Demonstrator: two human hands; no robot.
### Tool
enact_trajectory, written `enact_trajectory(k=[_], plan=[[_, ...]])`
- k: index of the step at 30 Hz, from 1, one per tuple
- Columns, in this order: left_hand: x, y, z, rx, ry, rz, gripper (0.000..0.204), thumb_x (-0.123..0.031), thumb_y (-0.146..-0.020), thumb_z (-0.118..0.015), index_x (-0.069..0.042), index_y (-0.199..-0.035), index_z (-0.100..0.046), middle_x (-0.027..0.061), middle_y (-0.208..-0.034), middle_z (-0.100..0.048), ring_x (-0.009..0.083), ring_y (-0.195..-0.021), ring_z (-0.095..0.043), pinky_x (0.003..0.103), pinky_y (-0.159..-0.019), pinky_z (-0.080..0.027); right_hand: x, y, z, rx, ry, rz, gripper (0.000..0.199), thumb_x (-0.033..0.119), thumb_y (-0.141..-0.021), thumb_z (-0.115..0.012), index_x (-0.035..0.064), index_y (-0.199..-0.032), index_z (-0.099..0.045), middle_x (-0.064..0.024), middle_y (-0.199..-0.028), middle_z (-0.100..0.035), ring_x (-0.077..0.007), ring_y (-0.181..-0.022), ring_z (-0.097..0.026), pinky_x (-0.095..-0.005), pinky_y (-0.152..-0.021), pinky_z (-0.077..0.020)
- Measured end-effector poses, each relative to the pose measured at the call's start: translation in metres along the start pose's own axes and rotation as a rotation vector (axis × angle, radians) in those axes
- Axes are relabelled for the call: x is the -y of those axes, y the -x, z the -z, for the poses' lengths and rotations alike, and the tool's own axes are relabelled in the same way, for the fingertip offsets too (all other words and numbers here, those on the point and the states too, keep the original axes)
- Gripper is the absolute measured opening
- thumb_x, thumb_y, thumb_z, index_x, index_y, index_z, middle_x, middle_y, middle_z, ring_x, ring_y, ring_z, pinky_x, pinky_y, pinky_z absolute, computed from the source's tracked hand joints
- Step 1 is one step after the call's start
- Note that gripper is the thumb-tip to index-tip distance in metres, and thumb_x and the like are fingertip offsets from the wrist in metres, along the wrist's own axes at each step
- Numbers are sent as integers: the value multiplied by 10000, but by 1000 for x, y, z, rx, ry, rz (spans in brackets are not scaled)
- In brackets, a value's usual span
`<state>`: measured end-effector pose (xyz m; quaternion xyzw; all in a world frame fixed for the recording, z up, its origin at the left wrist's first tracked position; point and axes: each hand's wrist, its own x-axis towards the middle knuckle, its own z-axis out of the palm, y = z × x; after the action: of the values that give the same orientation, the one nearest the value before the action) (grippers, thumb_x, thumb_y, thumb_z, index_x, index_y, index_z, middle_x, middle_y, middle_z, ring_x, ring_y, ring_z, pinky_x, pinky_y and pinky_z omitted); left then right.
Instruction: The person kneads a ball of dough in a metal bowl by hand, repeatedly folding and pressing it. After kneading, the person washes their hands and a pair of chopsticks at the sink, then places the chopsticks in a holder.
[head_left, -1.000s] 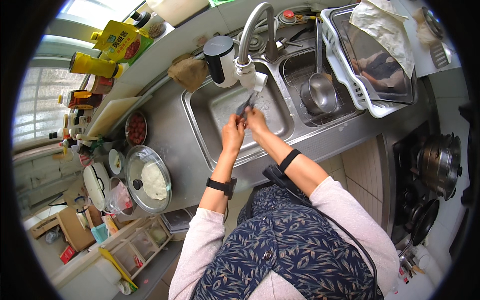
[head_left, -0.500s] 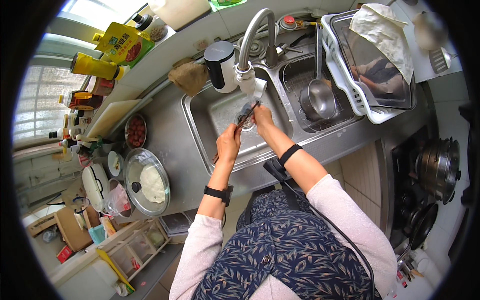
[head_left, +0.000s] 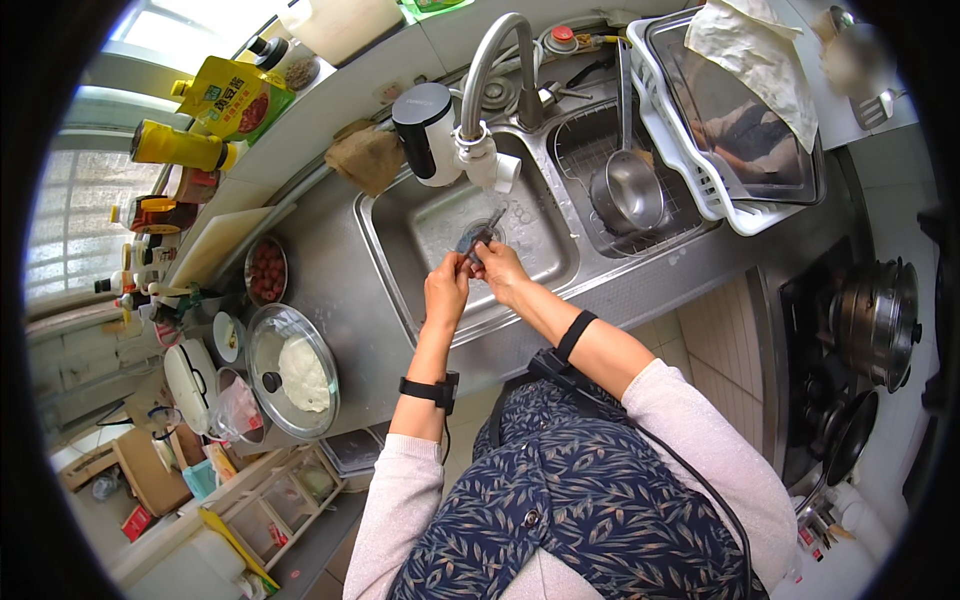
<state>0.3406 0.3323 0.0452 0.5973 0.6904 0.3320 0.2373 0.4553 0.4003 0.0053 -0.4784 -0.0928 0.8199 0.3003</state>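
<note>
Over the left sink basin [head_left: 400, 235], my two hands meet just on the near side of the drain. My left hand [head_left: 447, 290] is closed, its fingertips pinching at dark brown chopsticks [head_left: 489, 228]. Against them presses my right hand [head_left: 502, 270], also closed, at the same spot. The chopsticks slant away from me toward the drain; their near ends are hidden by my fingers, and how many there are I cannot tell. Above the basin stands the curved faucet [head_left: 475, 85] with a white and black filter [head_left: 425, 130] attached. Wet streaks and drops show on the basin floor.
A ladle-like steel pan [head_left: 632, 195] lies on the rack in the right basin. Right of it is a white dish basket [head_left: 690, 160]. Left on the counter are a glass-lidded bowl of dough [head_left: 305, 375] and a bowl of red fruit [head_left: 268, 272]. A brown cloth [head_left: 362, 158] hangs behind.
Both hands have come nearer to me and closer together. My right hand has slid down from the chopsticks' far end, which has dropped toward the drain. The view has shifted slightly.
</note>
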Motion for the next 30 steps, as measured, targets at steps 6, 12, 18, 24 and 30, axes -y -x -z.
enact_trajectory(k=[6, 12, 18, 24, 30], plan=[[1, -8, 12, 437, 705, 604, 204, -229, -974, -490, -35, -947, -548, -20, -697, -560, 22, -452, -332, 171, -397, -230, 14, -22, 33, 67, -35, 285, 146, 244, -930, -576, 103, -923, -612, 23, -753, -595, -85, -587, -493, -225, -529, -409], [9, -1, 19, 575, 909, 776, 202, -241, -975, -490, -43, -1011, -516, -36, -707, -495, 16, -461, -314, 166, -389, -212, 39, -33, 57, -174, -123, 357, 184, 264, -956, -529, 96, -911, -589, 0, -736, -575, -91, -594, -516, -227, -507, -409], [24, 1, -9, 243, 199, 379, 247, -173, -948, -477, -32, -1144, -530, 84, -821, -595, 203, -638, -556, 313, -538, -435, -5, 8, 38, -156, 156, 454, 324, 317, -936, -554, 37, -779, -598, -38, -680, -600, -102, -533, -531, -243, -489, -430], [13, 14, -37, 266, -411, 107, 315, -136, -908, -492, 14, -1185, -498, 215, -1024, -570, 427, -903, -588, 476, -771, -476, -27, 14, 22, 13, 250, 331, 231, 258, -929, -575, 30, -958, -597, -13, -813, -621, -81, -676, -557, -234, -561, -464], [20, 14, -28, 427, 862, 917, 289, -303, -942, -535, -42, -1063, -516, 52, -865, -527, 121, -589, -509, 261, -435, -354, -13, 7, 41, -4, 169, 349, 178, 179, -891, -606, 12, -948, -583, -43, -727, -602, -104, -573, -553, -253, -507, -462]])
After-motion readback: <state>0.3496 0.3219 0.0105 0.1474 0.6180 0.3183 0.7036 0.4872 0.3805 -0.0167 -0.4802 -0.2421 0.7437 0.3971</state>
